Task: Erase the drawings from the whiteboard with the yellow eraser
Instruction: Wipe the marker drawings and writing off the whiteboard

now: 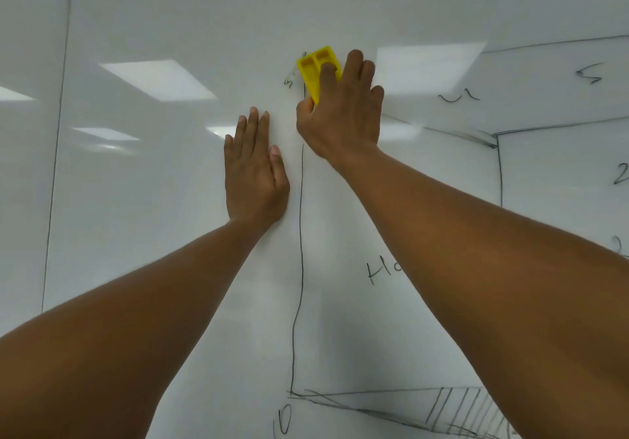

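The whiteboard [153,200] fills the view, glossy with ceiling light reflections. My right hand [343,111] presses the yellow eraser [315,71] flat against the board at the top end of a long vertical black line [301,268]. My left hand [253,173] rests flat on the board, fingers together, just left of that line and holding nothing. Black marker drawings remain: small scribbles [289,81] left of the eraser, letters [383,270] partly hidden by my right forearm, and a hatched shape [452,408] at the bottom.
More marker lines and numbers [590,74] cover the board's right side, with a boxed corner [498,139]. A thin vertical seam [56,152] runs down the board's left part. A "10" mark [282,420] sits near the bottom.
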`<state>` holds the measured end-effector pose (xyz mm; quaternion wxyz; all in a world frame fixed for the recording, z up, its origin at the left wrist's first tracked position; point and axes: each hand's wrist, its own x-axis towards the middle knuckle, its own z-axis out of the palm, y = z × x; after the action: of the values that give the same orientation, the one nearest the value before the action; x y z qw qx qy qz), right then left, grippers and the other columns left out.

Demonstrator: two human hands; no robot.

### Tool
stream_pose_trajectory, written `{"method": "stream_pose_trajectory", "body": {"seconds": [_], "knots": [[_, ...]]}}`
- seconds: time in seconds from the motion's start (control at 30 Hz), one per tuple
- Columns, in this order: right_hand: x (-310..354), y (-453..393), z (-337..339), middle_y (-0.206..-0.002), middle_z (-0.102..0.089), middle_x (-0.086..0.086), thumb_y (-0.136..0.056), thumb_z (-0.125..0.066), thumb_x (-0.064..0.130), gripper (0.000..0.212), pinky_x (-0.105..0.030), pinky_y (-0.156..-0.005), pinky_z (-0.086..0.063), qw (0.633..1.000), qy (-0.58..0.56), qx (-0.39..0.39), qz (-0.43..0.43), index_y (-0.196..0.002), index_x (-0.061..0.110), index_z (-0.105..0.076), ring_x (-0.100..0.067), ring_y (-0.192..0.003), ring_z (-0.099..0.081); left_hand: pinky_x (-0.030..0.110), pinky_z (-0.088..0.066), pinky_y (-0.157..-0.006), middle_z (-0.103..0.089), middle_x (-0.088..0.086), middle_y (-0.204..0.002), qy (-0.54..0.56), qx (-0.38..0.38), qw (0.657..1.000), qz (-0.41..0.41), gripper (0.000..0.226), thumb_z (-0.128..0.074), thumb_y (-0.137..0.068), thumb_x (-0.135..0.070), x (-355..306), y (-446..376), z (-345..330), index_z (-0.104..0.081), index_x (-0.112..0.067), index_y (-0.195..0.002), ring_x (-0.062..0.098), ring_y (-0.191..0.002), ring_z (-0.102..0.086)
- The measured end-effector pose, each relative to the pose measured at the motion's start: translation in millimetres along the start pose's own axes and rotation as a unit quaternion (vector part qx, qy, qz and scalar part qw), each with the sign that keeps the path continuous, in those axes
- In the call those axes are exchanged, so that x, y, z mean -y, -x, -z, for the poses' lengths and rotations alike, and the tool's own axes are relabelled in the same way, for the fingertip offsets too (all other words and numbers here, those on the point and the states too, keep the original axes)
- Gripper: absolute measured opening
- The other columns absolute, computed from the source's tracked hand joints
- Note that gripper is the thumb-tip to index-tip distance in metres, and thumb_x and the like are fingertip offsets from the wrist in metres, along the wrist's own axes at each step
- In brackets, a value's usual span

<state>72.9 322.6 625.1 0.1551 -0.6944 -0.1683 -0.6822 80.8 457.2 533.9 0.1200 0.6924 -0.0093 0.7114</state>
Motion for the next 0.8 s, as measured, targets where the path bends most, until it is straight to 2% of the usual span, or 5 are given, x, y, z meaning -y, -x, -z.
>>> {"method": "stream_pose_trajectory", "body": {"seconds": [0.1, 0.37, 0.53, 0.63, 0.8], "knots": [[8.8, -11.7, -2.9, -0.134, -0.039, -0.012, -0.085, -0.047, 0.039, 0.047, -0.04, -0.083, -0.037, 1.0, -0.006, -0.005, -0.026, -0.124, 0.013, -0.051, -0.03, -0.118, -0.039, 0.035, -0.001, -0.126, -0.017, 0.001, -0.166, 0.002, -0.004, 1.0, -0.001, 0.054, -0.025, -0.105, -0.025, -0.4, 0.2, -0.6, -0.022, -0.014, -0.158, 0.015, -0.154, -0.008], [27.1, -1.9, -10.5, -0.141, -0.036, -0.013, -0.09, -0.04, 0.045, 0.051, -0.045, -0.091, -0.034, 0.995, 0.008, 0.025, 0.101, -0.128, 0.013, -0.049, -0.03, -0.12, -0.04, 0.038, -0.004, -0.126, -0.023, 0.004, -0.164, 0.022, -0.011, 1.0, -0.012, 0.054, -0.031, -0.103, -0.018, -1.0, 0.1, 1.4, -0.025, -0.011, -0.156, 0.018, -0.154, -0.013], [1.0, -42.9, 4.0, -0.141, -0.035, -0.013, -0.089, -0.045, 0.038, 0.047, -0.045, -0.093, -0.035, 0.999, 0.005, -0.015, -0.041, -0.128, 0.011, -0.05, -0.03, -0.121, -0.041, 0.036, -0.002, -0.126, -0.016, -0.001, -0.166, 0.002, -0.003, 1.0, -0.001, 0.056, -0.023, -0.103, -0.025, -0.8, 0.7, -1.5, -0.021, -0.015, -0.158, 0.013, -0.154, -0.007], [-1.7, -50.9, 6.2, -0.136, -0.039, -0.012, -0.09, -0.048, 0.04, 0.044, -0.043, -0.094, -0.035, 0.998, -0.011, -0.023, -0.064, -0.126, 0.014, -0.052, -0.03, -0.121, -0.041, 0.036, -0.001, -0.126, -0.016, -0.001, -0.166, -0.001, -0.005, 1.0, -0.001, 0.056, -0.022, -0.103, -0.025, -0.1, 0.6, -2.8, -0.021, -0.015, -0.158, 0.013, -0.154, -0.006], [26.0, -27.0, -4.8, -0.135, -0.039, -0.012, -0.09, -0.046, 0.041, 0.044, -0.041, -0.088, -0.036, 0.998, -0.006, 0.006, 0.067, -0.126, 0.015, -0.052, -0.031, -0.118, -0.041, 0.035, -0.001, -0.126, -0.019, 0.0, -0.165, 0.01, -0.013, 1.0, -0.005, 0.056, -0.026, -0.103, -0.022, -1.2, 0.1, -1.4, -0.023, -0.013, -0.158, 0.014, -0.154, -0.009]]}}
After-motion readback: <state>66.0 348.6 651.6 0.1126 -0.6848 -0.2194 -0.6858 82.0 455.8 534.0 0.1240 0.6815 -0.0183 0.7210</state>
